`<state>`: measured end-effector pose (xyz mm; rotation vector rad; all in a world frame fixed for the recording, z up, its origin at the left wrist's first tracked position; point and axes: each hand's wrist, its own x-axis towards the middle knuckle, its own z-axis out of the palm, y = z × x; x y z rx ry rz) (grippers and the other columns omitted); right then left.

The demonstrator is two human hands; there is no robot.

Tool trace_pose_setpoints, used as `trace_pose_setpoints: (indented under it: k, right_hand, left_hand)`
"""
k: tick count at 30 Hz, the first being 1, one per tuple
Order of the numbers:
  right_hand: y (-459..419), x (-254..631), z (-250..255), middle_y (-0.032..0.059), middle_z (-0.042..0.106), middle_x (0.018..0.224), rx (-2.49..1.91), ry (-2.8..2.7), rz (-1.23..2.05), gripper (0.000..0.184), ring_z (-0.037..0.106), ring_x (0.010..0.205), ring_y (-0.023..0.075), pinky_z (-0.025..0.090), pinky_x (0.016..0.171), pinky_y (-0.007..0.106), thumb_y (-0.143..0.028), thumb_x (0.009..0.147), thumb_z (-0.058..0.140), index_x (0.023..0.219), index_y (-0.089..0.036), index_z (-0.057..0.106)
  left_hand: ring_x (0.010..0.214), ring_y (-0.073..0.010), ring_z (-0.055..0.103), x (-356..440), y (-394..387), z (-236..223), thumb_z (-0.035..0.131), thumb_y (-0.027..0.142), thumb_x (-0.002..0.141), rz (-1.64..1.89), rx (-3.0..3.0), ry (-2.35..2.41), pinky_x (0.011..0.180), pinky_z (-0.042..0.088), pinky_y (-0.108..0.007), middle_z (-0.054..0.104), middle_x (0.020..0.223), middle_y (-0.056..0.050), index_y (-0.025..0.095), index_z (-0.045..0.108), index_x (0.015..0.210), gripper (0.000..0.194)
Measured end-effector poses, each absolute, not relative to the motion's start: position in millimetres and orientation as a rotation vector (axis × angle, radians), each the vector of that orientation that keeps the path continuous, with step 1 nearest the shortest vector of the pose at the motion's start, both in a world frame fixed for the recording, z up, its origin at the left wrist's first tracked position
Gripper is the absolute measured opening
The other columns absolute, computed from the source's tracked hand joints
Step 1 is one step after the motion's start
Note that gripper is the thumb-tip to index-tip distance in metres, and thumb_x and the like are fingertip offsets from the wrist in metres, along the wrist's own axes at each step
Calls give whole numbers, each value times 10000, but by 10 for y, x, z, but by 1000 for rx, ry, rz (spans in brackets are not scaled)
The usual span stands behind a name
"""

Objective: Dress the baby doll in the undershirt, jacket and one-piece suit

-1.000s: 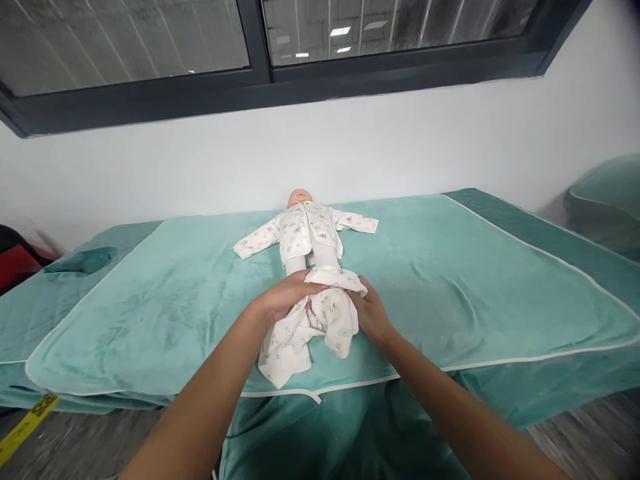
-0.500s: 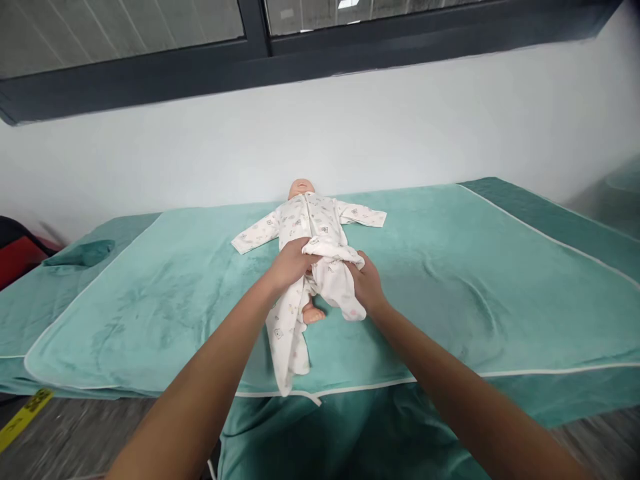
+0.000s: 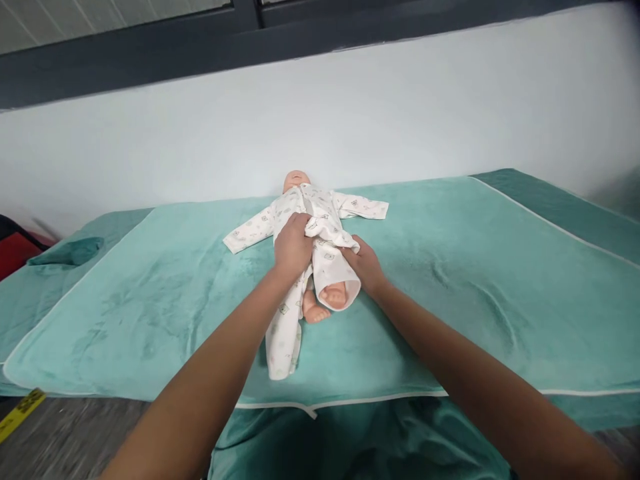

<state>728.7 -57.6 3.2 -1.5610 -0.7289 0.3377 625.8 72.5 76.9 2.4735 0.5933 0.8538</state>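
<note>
A baby doll point(image 3: 297, 178) lies on its back, head toward the wall, wearing a white printed romper point(image 3: 320, 203) with both sleeves spread out. My left hand point(image 3: 294, 245) is closed on bunched romper cloth at the doll's middle. With my right hand point(image 3: 366, 265) I grip the romper by the leg on the right side. One doll foot point(image 3: 335, 294) shows inside the opening of that leg. The other foot point(image 3: 315, 310) is bare, beside the loose romper leg point(image 3: 284, 343) that lies flat toward me. My fingertips are partly hidden by cloth.
A teal plush cover point(image 3: 425, 320) with white piping spreads over the bed-like surface. Behind it rise a white wall point(image 3: 320, 127) and a dark window frame point(image 3: 150, 57). A red and black object point(image 3: 17, 250) is at the left, with a yellow strip point(image 3: 23, 413) on the floor.
The right-side romper leg has been drawn up over the doll's leg, so a foot now shows at its opening. My left hand has shifted slightly upward along the cloth.
</note>
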Motion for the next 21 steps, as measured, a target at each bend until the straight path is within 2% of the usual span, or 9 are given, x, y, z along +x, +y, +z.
trace_pose_setpoints:
  k: [3,7,11,13,15,17,19,21]
  right_hand:
    - [-505,7423,35,8,664,888,-1604,-790,276,260,560,854,210,430,774,322,-463,808,562,868,-216,615]
    - [-497,7529,7,10,666,895,-1633,-796,194,179,572,872,218,429,802,341,-329,768,572,894,-212,624]
    - [-657,7472,137,24,664,1003,-1456,-919,307,260,589,933,221,456,834,347,-312,757,621,1000,-222,628]
    - [-717,7407,322,41,652,1110,-1376,-1068,373,313,582,1024,240,453,884,363,-328,787,630,1087,-241,635]
    - [-698,7339,568,45,657,1129,-1386,-1225,425,341,583,1031,250,453,879,364,-345,801,653,1131,-260,650]
    - [-584,7283,818,28,685,963,-1452,-1380,484,281,602,863,221,462,738,319,-382,778,704,1030,-259,696]
    - [-406,7252,996,-5,639,725,-1510,-1517,551,201,552,658,163,404,586,268,-423,749,735,811,-234,705]
    - [-221,7250,1048,-25,590,629,-1510,-1571,647,240,517,583,129,358,528,246,-428,747,735,677,-210,664]
  left_hand:
    - [963,-237,565,6296,721,744,441,152,846,893,2514,643,820,407,-330,617,1032,-70,221,600,963,209]
    - [964,-229,575,6248,725,823,487,121,789,809,2412,618,833,405,-324,648,1026,-48,211,612,946,221]
    - [925,-212,589,5981,780,995,579,196,763,503,2177,495,806,420,-296,665,966,-15,192,630,923,169]
    - [909,-209,584,5823,832,1061,650,248,739,342,2060,461,768,424,-284,651,959,-13,186,635,933,204]
    - [888,-198,577,5706,889,1075,705,277,713,213,1932,406,737,427,-272,631,944,-12,183,634,920,238]
    - [844,-175,572,5651,941,1030,730,270,698,202,1788,357,709,429,-258,613,901,-3,186,617,880,231]
    - [773,-145,561,5644,984,944,739,243,685,314,1650,359,674,425,-241,597,840,12,189,585,833,221]
    - [692,-121,545,5662,1024,852,748,227,667,441,1525,388,632,419,-226,582,775,28,195,551,806,243]
